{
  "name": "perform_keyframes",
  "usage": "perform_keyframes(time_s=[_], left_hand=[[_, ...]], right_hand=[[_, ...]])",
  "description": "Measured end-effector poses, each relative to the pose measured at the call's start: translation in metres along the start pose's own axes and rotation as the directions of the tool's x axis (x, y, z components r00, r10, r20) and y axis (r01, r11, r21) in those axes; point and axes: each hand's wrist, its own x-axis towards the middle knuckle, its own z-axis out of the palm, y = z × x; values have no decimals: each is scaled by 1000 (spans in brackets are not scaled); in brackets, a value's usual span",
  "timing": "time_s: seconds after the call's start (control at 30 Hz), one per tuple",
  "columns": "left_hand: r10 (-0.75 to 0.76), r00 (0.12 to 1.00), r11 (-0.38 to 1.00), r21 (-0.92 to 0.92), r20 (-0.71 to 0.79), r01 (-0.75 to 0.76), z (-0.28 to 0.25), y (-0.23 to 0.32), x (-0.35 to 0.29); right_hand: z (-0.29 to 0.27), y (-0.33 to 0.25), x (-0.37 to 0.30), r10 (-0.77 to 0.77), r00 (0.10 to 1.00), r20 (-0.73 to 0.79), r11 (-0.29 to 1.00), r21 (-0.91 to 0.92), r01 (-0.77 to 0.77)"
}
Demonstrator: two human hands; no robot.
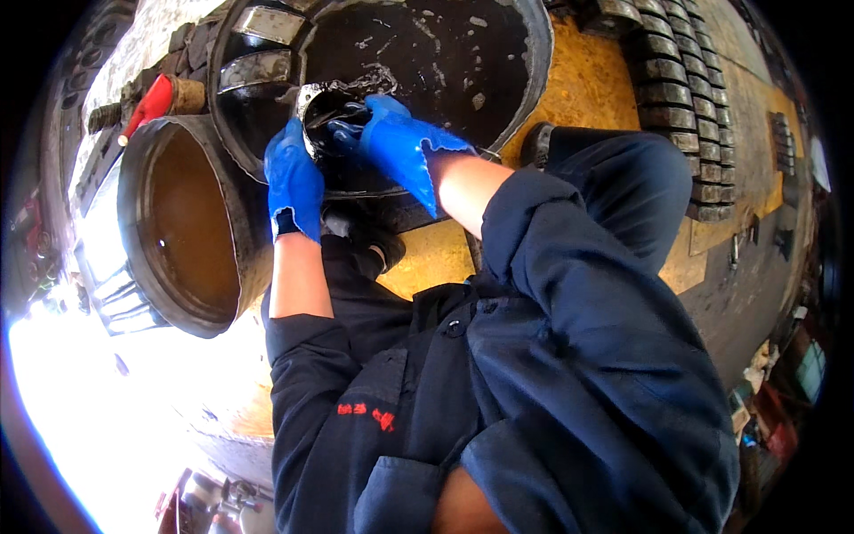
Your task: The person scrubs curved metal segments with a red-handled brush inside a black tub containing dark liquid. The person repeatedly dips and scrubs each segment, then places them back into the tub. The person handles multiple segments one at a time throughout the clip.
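Note:
A shiny, wet metal ring (pixel 307 107) is held over the near left part of a wide basin (pixel 539 53) of dark liquid. My left hand (pixel 294 178), in a blue rubber glove, grips the ring's left side. Opposite it, my right hand (pixel 396 142), gloved the same way, is closed at the ring's right side, with its fingertips bent into the opening. Shadow hides the inside of the ring and what those fingertips touch. Larger metal rings (pixel 256 71) lie at the basin's left side, partly out of the liquid.
Left of the basin stands a round tub (pixel 133 240) of brownish liquid. A red-handled tool (pixel 153 105) lies behind it. Rows of stacked dark metal rings (pixel 669 93) stand at right, with a small metal tool (pixel 735 252) on the floor nearby. My bent knee (pixel 654 173) is beside the basin.

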Motion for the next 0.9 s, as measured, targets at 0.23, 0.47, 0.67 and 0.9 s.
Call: perform_keyframes(time_s=[0.23,0.47,0.67,0.9], left_hand=[[-162,985,930,-326,58,172,6,7,8],[-96,995,984,-145,34,100,-1,-4,-1],[-63,998,996,-58,1,63,8,-3,2],[-5,1000,1000,4,-14,5,5,-7,-2]], right_hand=[[-42,12,41,-527,806,268,759,-279,589],[-41,-36,42,-225,845,486,939,-123,321],[-9,-33,64,-252,662,706,505,-487,712],[-23,-4,52,-614,393,684,384,-175,906]])
